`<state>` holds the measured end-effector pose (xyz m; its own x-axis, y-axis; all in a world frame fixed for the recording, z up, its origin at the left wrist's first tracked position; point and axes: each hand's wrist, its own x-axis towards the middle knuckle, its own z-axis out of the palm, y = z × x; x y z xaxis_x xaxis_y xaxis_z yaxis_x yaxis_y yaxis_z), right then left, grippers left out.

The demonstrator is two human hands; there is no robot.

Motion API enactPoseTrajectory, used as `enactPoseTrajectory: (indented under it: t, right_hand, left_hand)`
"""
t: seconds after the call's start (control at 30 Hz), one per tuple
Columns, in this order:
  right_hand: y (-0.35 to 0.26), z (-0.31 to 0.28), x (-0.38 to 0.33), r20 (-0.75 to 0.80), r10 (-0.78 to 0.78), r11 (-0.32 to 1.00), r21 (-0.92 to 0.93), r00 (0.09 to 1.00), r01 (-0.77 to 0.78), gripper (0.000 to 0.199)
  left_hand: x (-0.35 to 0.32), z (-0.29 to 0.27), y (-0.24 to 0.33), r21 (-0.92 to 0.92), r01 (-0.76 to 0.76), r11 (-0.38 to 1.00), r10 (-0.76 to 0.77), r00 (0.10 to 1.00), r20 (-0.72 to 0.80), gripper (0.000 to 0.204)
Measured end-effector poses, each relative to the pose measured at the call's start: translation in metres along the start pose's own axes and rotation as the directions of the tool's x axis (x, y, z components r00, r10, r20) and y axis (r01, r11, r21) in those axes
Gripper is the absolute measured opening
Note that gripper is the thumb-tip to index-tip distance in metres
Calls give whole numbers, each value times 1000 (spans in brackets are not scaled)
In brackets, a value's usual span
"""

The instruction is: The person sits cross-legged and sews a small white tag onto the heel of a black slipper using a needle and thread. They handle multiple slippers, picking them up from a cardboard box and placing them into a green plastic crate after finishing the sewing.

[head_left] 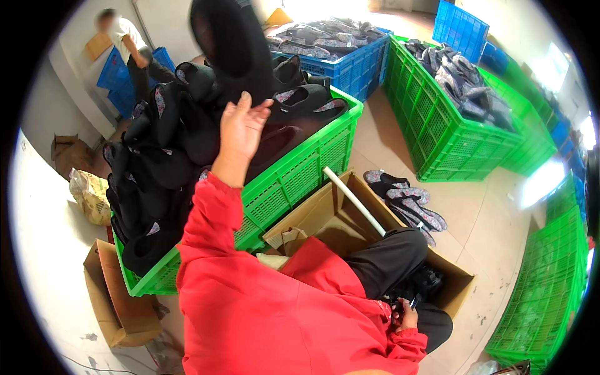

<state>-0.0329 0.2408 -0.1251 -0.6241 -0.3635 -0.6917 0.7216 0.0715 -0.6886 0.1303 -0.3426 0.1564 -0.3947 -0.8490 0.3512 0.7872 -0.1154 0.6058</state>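
The head view shows the left hand [240, 130] raised in front of a large green crate [300, 164], its fingers loosely apart, with a blurred black shoe [240, 53] just above them, upright and sole-end toward the top edge. Whether the fingertips touch that shoe I cannot tell. Below and around it, a heap of black shoes [169, 169] with patterned linings fills the green crate above its rim.

The right hand [407, 319] is low by the wearer's dark trousers [387, 262], its fingers curled around a small dark object [413, 304] too small to identify. Beside the large green crate, an open cardboard box [459, 284] stands around the legs, and a white tube [355, 201] leans across it. Several patterned shoes [412, 203] lie on the tiled floor [465, 215] just beyond the box. Farther back are a blue crate [356, 75] and a second green crate [447, 147], both loaded with patterned shoes. At upper left, another person [130, 39] stands near blue crates.
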Motion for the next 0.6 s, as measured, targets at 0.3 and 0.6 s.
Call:
enactPoseTrajectory:
  t: [0.3,0.6]
  right_hand:
    - [-1,5,2,-10,37,999,13,999,-37,24]
    - [5,-4,11,48,14,999,44,999,-16,25]
  left_hand:
    - [46,-141,2,68,380,922,-231,685,-691,28]
    - [21,-75,6,327,194,925,86,732,-676,56]
